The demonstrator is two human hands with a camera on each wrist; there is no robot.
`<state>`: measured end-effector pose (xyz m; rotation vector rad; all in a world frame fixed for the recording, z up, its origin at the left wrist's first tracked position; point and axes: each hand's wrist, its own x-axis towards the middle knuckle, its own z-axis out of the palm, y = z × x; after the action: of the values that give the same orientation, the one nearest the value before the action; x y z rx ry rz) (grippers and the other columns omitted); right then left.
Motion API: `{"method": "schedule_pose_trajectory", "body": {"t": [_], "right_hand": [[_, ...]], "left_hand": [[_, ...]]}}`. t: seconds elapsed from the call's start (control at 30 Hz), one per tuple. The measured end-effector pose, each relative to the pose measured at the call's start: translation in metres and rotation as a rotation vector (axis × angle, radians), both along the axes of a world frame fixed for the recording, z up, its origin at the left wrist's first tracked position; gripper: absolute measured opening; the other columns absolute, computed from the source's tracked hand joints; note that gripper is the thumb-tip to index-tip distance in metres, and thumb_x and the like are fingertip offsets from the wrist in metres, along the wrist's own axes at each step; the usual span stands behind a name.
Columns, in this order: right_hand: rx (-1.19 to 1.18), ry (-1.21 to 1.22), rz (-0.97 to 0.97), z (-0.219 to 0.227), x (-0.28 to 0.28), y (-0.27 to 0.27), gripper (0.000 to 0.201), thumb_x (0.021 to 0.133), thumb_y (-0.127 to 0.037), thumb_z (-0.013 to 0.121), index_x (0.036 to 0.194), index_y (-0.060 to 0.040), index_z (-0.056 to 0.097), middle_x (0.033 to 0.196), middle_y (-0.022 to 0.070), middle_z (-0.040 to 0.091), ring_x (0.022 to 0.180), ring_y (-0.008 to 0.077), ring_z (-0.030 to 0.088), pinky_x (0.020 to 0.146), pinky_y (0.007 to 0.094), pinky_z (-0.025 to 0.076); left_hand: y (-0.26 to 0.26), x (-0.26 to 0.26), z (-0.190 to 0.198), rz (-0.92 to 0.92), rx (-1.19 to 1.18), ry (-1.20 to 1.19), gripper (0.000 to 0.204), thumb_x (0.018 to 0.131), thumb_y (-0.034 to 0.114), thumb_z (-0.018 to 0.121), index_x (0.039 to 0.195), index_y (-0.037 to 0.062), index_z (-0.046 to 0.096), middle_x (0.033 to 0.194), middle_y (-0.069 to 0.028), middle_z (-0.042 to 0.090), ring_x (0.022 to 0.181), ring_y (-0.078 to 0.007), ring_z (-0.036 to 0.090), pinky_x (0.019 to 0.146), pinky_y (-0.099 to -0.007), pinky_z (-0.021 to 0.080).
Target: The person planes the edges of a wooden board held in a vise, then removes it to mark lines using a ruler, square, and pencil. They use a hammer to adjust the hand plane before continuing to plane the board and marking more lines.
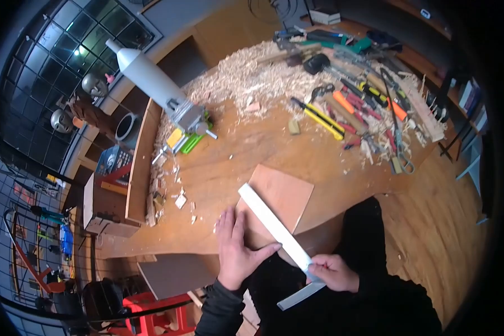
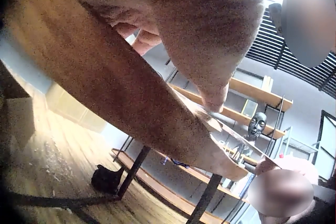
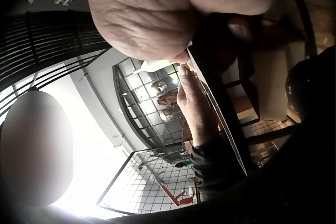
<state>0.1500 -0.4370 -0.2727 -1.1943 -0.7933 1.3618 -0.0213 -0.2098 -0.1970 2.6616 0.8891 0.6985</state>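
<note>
A square, reddish-brown wooden board (image 1: 285,193) lies at the near edge of the workbench (image 1: 207,173). Across it runs the long leg of a pale L-shaped carpenter's square (image 1: 271,221), whose shorter leg juts out past the bench edge. My left hand (image 1: 238,255) rests over the board's left side, fingers extended and thumb reaching to the square's edge. Near the corner of the square, the thumb and fingers of my right hand (image 1: 336,273) pinch it. The left wrist view shows the left hand (image 2: 184,24) above the bench's edge; in the right wrist view the right palm (image 3: 152,14) fills the top.
Wood shavings (image 1: 235,78) cover the far side of the bench. A yellow-handled cutter (image 1: 325,120) and several other tools lie at the right. A grey cylindrical device (image 1: 157,78) stands at the left, near a wooden side panel (image 1: 143,162). Small wood scraps (image 1: 181,201) are scattered left.
</note>
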Motion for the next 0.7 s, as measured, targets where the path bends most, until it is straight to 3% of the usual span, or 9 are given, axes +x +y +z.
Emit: {"method": "schedule_pose_trajectory", "body": {"t": [0.23, 0.33, 0.53, 0.6, 0.7], "right_hand": [[0.012, 0.001, -0.02, 0.003, 0.002, 0.0, 0.025, 0.111, -0.019, 0.057, 0.101, -0.0009, 0.071, 0.087, 0.0045, 0.073, 0.079, 0.0108, 0.064, 0.073, 0.029, 0.05], [0.011, -0.004, -0.019, 0.004, 0.002, 0.001, 0.025, 0.111, -0.02, 0.057, 0.102, -0.0012, 0.071, 0.087, 0.0036, 0.073, 0.079, 0.0102, 0.064, 0.074, 0.0286, 0.05], [0.041, 0.004, -0.007, 0.006, 0.003, 0.002, 0.025, 0.111, -0.018, 0.056, 0.104, 0.0009, 0.07, 0.091, 0.0047, 0.074, 0.085, 0.0095, 0.067, 0.078, 0.0274, 0.052], [0.07, -0.115, 0.026, 0.013, 0.007, 0.003, 0.025, 0.111, -0.02, 0.057, 0.104, 0.0002, 0.07, 0.089, 0.0041, 0.073, 0.083, 0.0086, 0.066, 0.077, 0.0283, 0.052], [0.04, -0.065, 0.036, 0.005, 0.006, 0.003, 0.026, 0.112, -0.02, 0.056, 0.101, -0.0005, 0.069, 0.088, 0.0035, 0.073, 0.083, 0.0083, 0.066, 0.076, 0.0279, 0.052]], "left_hand": [[-0.002, 0.006, -0.002, 0.026, 0.077, 0.019, 0.113, 0.061, 0.059, 0.097, 0.142, -0.008, 0.056, 0.15, -0.0363, 0.051, 0.142, -0.0544, 0.046, 0.119, -0.0628, 0.034], [-0.003, 0.005, -0.003, 0.033, 0.035, 0.022, 0.117, 0.059, 0.056, 0.099, 0.147, -0.0061, 0.053, 0.157, -0.0354, 0.045, 0.149, -0.0519, 0.04, 0.125, -0.0587, 0.029], [0.001, 0.005, -0.009, 0.007, 0.064, -0.004, 0.116, 0.058, 0.056, 0.099, 0.146, -0.0059, 0.055, 0.155, -0.0339, 0.048, 0.147, -0.0511, 0.043, 0.124, -0.0586, 0.031], [0.002, 0.001, -0.016, -0.017, 0.128, -0.025, 0.118, 0.058, 0.062, 0.097, 0.145, -0.0046, 0.054, 0.152, -0.0347, 0.05, 0.142, -0.0543, 0.047, 0.119, -0.0641, 0.034], [-0.001, 0.001, -0.013, 0.018, 0.105, -0.008, 0.119, 0.057, 0.061, 0.097, 0.146, -0.0048, 0.054, 0.153, -0.0325, 0.051, 0.144, -0.0522, 0.046, 0.121, -0.0615, 0.034]]}}
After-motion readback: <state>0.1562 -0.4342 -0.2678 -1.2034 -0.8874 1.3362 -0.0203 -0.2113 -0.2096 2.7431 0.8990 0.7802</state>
